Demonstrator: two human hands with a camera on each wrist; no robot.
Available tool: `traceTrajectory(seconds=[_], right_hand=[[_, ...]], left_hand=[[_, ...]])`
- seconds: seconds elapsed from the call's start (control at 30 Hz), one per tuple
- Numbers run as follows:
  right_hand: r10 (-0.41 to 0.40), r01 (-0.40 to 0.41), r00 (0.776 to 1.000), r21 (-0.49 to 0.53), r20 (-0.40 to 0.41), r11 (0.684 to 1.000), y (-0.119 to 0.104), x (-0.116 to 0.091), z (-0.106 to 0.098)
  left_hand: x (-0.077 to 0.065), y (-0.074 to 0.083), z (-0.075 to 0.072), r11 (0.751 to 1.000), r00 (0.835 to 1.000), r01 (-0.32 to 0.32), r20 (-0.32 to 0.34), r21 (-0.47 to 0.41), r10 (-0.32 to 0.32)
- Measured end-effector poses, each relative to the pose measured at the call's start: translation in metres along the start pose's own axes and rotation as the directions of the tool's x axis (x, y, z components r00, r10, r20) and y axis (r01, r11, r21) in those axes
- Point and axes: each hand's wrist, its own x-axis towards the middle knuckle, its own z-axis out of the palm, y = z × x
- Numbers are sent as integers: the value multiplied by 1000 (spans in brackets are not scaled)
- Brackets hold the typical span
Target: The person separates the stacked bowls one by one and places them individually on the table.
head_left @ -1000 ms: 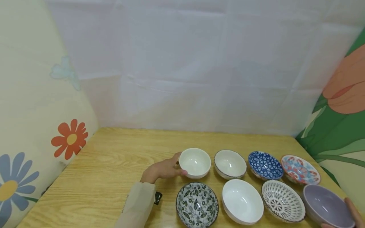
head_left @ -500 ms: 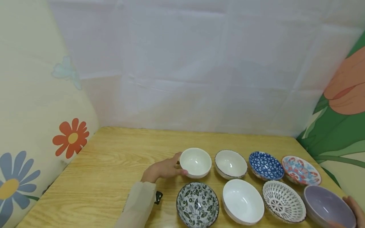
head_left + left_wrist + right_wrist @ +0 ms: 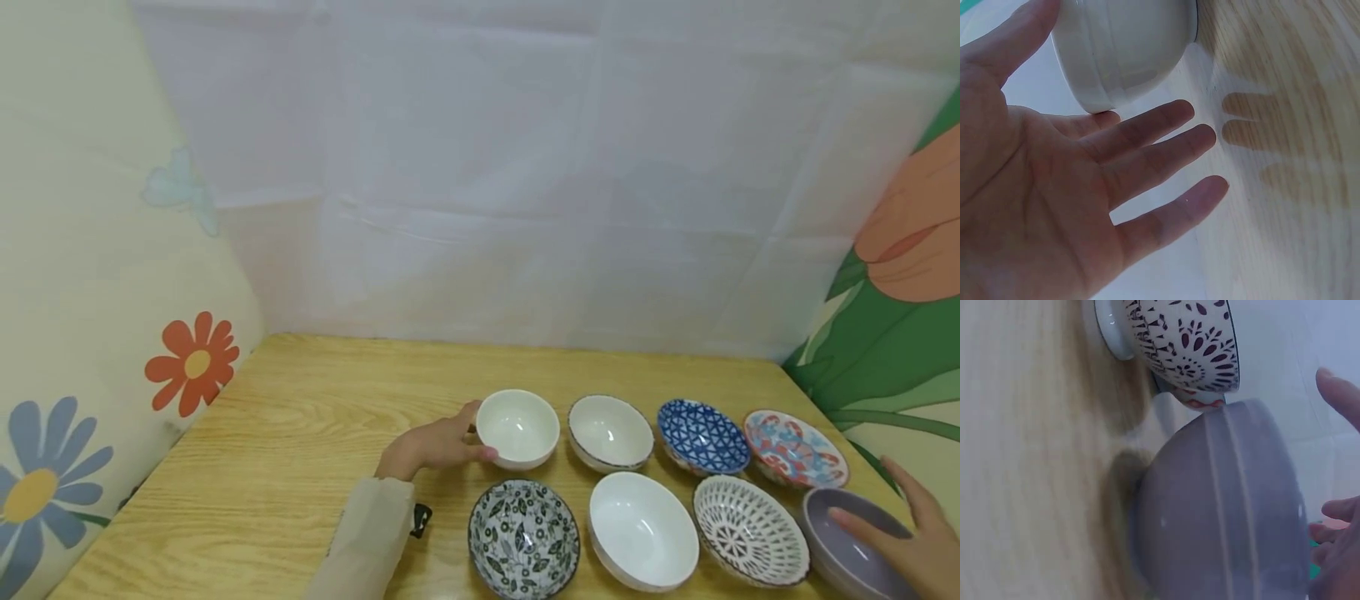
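My left hand point(image 3: 441, 444) rests beside a small plain white bowl point(image 3: 517, 429), thumb and index finger touching its left side near the rim. In the left wrist view the other fingers point(image 3: 1160, 153) extend straight and apart, below the bowl's wall point(image 3: 1129, 47). At the right edge my right hand point(image 3: 911, 533) hovers over the purple bowl point(image 3: 847, 533), thumb and index finger spread wide. From the right wrist, the purple bowl point(image 3: 1229, 506) fills the middle, with fingertips point(image 3: 1338, 510) off to its right, apart from the rim.
Around them stand a dark-rimmed white bowl point(image 3: 610, 433), a blue patterned bowl point(image 3: 703, 436), a red-and-blue patterned bowl point(image 3: 797, 448), a leaf-patterned bowl point(image 3: 523, 537), a larger white bowl point(image 3: 642, 531) and a grey-patterned bowl point(image 3: 750, 531). A white sheet point(image 3: 487, 167) hangs behind the wooden table point(image 3: 247, 467).
My right hand has let go of the purple bowl's right rim and moved up and left above it. The left hand and the bowls stay in place; the view shifts slightly.
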Motion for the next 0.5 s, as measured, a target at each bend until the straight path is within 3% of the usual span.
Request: traceTrajectory(seconds=[0.2,0.3,0.5], right_hand=[[-226,226,974,10,14,974,-28,10,-2],[-316,315,949,40,21,948,-48,15,2],[-455,448,885,88,95,890,-91,24,7]], left_hand=[[1,2,0,1000,1000,-1,3,-1,1],[0,1,-1,1000,1000,0,-8,-1,0],[-4,-8,-3,998,997,-66,-42,-12,65]])
